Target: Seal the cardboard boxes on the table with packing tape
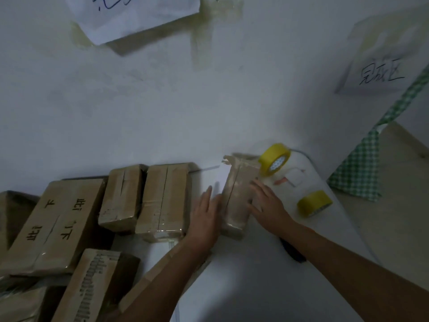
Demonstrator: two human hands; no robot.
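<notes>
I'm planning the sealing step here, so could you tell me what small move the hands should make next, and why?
Probably the right hand should reach for a yellow tape roll beside it. Both hands lie flat on the small box, the left hand against its side, and neither holds tape; the box's centre seam looks open.

Box [239,196] between the fingers of both hands: brown cardboard, matt, glossy clear tape over its near end, far edge torn rough. Boxes [144,198] left of the fingers: same cardboard, shiny tape bands. Two tape rolls [275,162] beyond the right fingers: yellow, smooth. Table [243,275]: white, smooth. Cloth [362,163]: green checked fabric.
</notes>
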